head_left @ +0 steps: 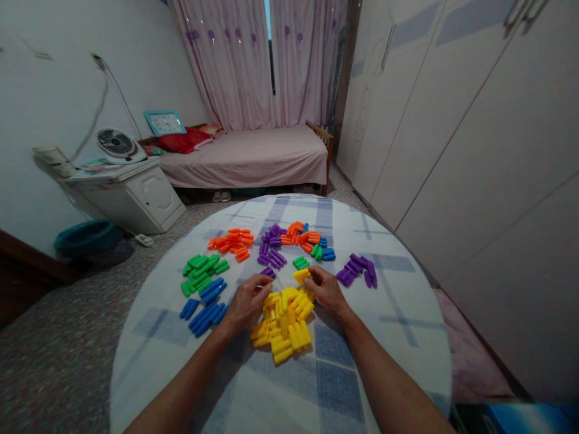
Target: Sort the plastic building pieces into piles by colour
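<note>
Clock face = round table, 6 at wearer's belly, 12 far side. Tablecloth (253, 386): white with blue-grey plaid, covers the top.

Yellow block pile (287, 322): centre running toward 6, between the forearms, peg-shaped plastic pieces heaped loosely. Left hand (246, 301): at the pile's 10, fingers bent and bunched, tips at the yellow edge; can't tell if they grip a piece. Right hand (328, 290): at the pile's 1, thumb and fingers pinched on a yellow block (300, 276) at the heap's far edge.

Other colours, outward from there:
- blue blocks (205, 310): 9, near left wrist, side by side in short rows
- green block pile (201, 272): 10, just beyond the blue
- right-side purple blocks (357, 269): 2, beyond the right hand, apart from the rest
- far purple blocks (271, 256): just short of 12
- orange block pile (231, 241): 11
- mixed cluster (307, 237): 12 to 1, orange mostly, some blue and green, meeting the far purple ones

Off the table: wardrobe (474, 181) 1 to 3, teal-lined bin (88, 236) 10, white cabinet (149, 196) 10 to 11 with box fan (118, 144) on top, bed (253, 157) 12, blue-framed clock (165, 122) 11 at bed's end, pink curtains (235, 66) 12, farthest back.
</note>
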The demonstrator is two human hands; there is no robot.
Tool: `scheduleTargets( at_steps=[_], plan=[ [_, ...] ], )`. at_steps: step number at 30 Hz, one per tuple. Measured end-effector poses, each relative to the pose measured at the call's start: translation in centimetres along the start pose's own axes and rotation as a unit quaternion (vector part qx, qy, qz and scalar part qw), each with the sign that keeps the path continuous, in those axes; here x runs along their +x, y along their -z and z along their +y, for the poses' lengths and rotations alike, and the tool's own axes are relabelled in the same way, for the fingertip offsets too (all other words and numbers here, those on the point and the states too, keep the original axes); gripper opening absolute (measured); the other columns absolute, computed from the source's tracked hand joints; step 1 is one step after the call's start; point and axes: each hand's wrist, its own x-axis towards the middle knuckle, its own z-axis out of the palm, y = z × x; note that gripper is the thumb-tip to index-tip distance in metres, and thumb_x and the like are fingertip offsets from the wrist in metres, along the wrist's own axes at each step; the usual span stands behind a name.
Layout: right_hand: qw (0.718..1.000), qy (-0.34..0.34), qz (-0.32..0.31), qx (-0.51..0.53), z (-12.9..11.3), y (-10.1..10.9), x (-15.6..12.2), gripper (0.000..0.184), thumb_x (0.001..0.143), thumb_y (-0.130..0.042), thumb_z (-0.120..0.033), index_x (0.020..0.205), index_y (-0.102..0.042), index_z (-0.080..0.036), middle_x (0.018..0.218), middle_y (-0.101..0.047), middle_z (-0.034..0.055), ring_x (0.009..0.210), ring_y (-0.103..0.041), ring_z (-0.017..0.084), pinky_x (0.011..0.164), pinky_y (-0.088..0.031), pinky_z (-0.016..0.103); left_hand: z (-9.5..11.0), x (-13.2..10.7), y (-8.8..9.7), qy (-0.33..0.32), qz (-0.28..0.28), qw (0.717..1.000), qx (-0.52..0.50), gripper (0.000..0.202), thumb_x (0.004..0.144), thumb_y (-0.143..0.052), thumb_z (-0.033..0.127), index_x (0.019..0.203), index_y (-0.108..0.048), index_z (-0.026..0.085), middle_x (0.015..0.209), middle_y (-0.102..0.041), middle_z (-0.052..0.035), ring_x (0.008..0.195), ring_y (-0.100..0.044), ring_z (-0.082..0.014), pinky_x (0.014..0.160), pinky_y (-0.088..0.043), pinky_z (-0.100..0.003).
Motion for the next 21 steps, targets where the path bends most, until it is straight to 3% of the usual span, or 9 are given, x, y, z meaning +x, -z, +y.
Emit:
scheduleTargets(
  at_steps=[4, 9, 15, 18, 21],
  plan=[
    [1.0, 0.002, -0.009, 0.027, 0.3, -0.3, 0.0, 0.022, 0.077, -0.057, -0.028, 0.096, -0.064, -0.019, 0.085, -0.063, 0.0005, 0.073, -0.057, 0.014, 0.068, -0.045, 0.026, 0.6, 2.0, -0.7, -0.037, 0.014, 0.999, 0.003, 0.021, 0.08, -0.054, 0.03, 0.093, -0.065, 0.018, 0.094, -0.067, -0.0046, 0.087, -0.062, -0.018, 0.079, -0.049, -0.03],
    [0.994, -0.002, -0.032, 0.102, 0.6, -0.6, 0.0, 0.023, 0.077, -0.058, -0.03, 0.097, -0.063, -0.019, 0.088, -0.064, 0.0011, 0.079, -0.059, 0.015, 0.073, -0.047, 0.028, 1.5, 4.1, -2.1, -0.072, -0.03, 0.996, 0.034, 0.026, 0.077, -0.058, 0.027, 0.1, -0.065, 0.018, 0.1, -0.067, -0.0063, 0.092, -0.061, -0.019, 0.08, -0.048, -0.03],
    [0.984, -0.013, -0.042, 0.175, 0.2, -0.5, 0.1, 0.025, 0.076, -0.062, -0.033, 0.097, -0.063, -0.02, 0.094, -0.066, 0.0029, 0.086, -0.062, 0.017, 0.08, -0.048, 0.031, 2.3, 4.9, -3.5, -0.086, -0.073, 0.993, 0.022, 0.021, 0.078, -0.056, 0.03, 0.092, -0.067, 0.018, 0.085, -0.068, -0.0029, 0.078, -0.061, -0.0157, 0.074, -0.048, -0.028],
    [0.983, -0.022, -0.044, 0.174, -0.1, -0.2, 0.1, 0.026, 0.076, -0.061, -0.034, 0.097, -0.063, -0.02, 0.094, -0.066, 0.003, 0.086, -0.062, 0.016, 0.079, -0.048, 0.03, 2.3, 4.6, -2.9, -0.049, -0.052, 0.995, -0.067, 0.024, 0.078, -0.058, 0.032, 0.093, -0.065, 0.015, 0.085, -0.068, -0.0038, 0.077, -0.062, -0.0156, 0.073, -0.049, -0.027],
    [0.991, -0.039, -0.029, 0.128, -0.1, -0.1, 0.1, 0.023, 0.077, -0.058, -0.034, 0.094, -0.064, -0.019, 0.09, -0.067, 0.0031, 0.081, -0.061, 0.016, 0.074, -0.048, 0.03, 2.2, 3.4, -0.9, 0.007, -0.014, 0.985, -0.171, 0.031, 0.077, -0.059, 0.037, 0.099, -0.063, 0.014, 0.093, -0.069, -0.0052, 0.083, -0.063, -0.0171, 0.076, -0.05, -0.028]
  ],
)
